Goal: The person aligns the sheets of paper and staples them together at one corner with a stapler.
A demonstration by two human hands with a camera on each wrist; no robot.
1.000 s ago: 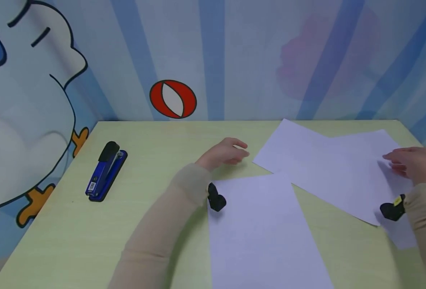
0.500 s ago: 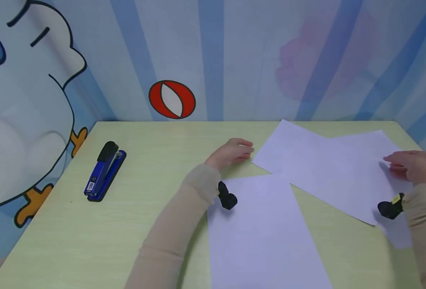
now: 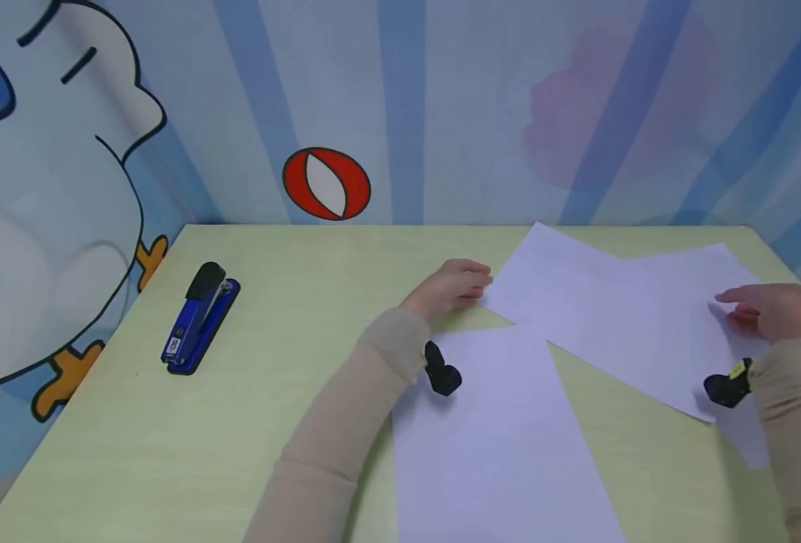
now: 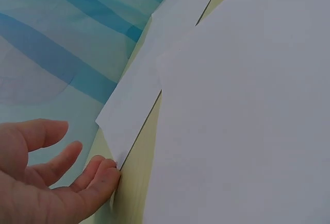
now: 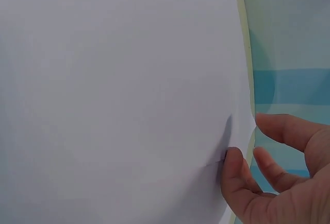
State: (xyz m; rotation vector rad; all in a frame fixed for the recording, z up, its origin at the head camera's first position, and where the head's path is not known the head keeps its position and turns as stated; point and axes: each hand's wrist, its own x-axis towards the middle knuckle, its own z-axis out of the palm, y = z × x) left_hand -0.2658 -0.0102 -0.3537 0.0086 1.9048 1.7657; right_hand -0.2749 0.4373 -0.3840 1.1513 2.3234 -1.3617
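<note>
My left hand (image 3: 449, 289) is at the left corner of a white sheet of paper (image 3: 597, 309) near the back of the table. In the left wrist view, the loosely bent fingertips (image 4: 108, 167) meet that corner, and the thumb stands apart. Over the right part of the papers is my right hand (image 3: 777, 309), fingers spread and lightly bent. Its lowest fingertips (image 5: 234, 157) touch the paper in the right wrist view, casting a shadow. Another sheet (image 3: 747, 437) shows from beneath at the right. A separate sheet (image 3: 495, 452) lies in front, its top corner meeting the far papers.
A blue and black stapler (image 3: 200, 320) lies on the left of the pale table (image 3: 122, 452). Behind the table's far edge rises a blue striped wall (image 3: 468, 113) with cartoon pictures. Black wrist cameras hang under both sleeves.
My left hand has moved right, from beside the far sheet to its left corner. My right hand has stayed nearly in place, shifting slightly left. The papers and stapler lie as before.
</note>
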